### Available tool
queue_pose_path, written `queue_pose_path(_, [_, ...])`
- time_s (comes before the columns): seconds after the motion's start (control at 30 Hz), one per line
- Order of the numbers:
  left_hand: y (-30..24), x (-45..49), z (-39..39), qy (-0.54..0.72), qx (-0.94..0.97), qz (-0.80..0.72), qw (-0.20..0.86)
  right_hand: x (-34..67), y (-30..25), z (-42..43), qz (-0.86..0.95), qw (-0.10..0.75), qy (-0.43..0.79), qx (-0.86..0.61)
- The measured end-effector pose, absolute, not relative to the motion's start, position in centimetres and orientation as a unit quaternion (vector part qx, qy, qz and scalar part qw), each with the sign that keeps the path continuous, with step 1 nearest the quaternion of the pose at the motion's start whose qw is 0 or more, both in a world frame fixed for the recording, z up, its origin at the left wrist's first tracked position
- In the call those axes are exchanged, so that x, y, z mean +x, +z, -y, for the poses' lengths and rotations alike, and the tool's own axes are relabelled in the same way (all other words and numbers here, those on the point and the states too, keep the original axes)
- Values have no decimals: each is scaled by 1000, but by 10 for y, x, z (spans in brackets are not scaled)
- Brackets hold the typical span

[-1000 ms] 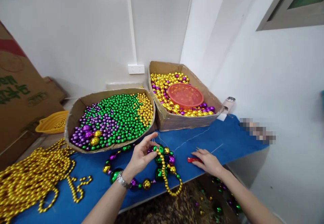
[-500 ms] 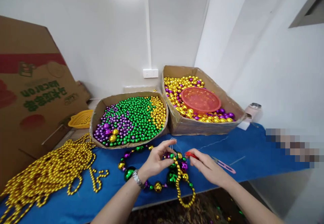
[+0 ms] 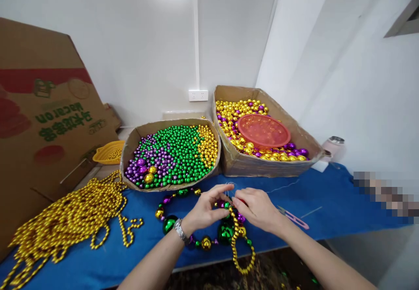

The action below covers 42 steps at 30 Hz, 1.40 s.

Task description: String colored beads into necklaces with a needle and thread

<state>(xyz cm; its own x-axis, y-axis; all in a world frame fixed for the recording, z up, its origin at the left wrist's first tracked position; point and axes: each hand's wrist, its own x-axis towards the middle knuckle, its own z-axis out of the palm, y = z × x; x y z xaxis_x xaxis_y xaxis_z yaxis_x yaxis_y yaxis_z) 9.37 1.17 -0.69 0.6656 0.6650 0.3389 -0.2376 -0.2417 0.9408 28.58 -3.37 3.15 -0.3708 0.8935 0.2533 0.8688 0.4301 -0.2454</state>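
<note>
My left hand, a watch on its wrist, pinches a thin white thread above a necklace of green, gold and purple beads that lies on the blue cloth. My right hand is closed round a small red tool and meets the left hand at the thread. A loop of small gold beads hangs from the necklace over the table's front edge.
Behind the hands stand two cardboard boxes: one with green, purple and gold beads, one with gold and purple beads and a red basket. Gold bead strands pile at the left. Pink snips lie to the right.
My right hand has picked the red tool off the cloth and moved left to meet my left hand at the thread. The camera has shifted left.
</note>
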Motion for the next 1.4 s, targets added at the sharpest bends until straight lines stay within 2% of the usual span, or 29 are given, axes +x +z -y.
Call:
queue_pose_path(0.47, [-8, 94, -12, 378, 704, -163, 578, 285, 40, 34, 850, 146, -68, -502])
queue_pose_path(0.83, [-1, 95, -10, 377, 720, -166, 558, 291, 41, 43, 828, 152, -49, -537])
queue_pose_path(1.03, [13, 99, -12, 401, 713, -157, 553, 331, -8, 64, 755, 209, 1, -621])
queue_pose_path(1.23, [61, 113, -25, 475, 702, -131, 514, 364, -73, 84, 677, 259, 56, -686])
queue_pose_path(1.4, [137, 127, -29, 533, 737, -77, 408, 363, -50, 71, 670, 349, 166, -633])
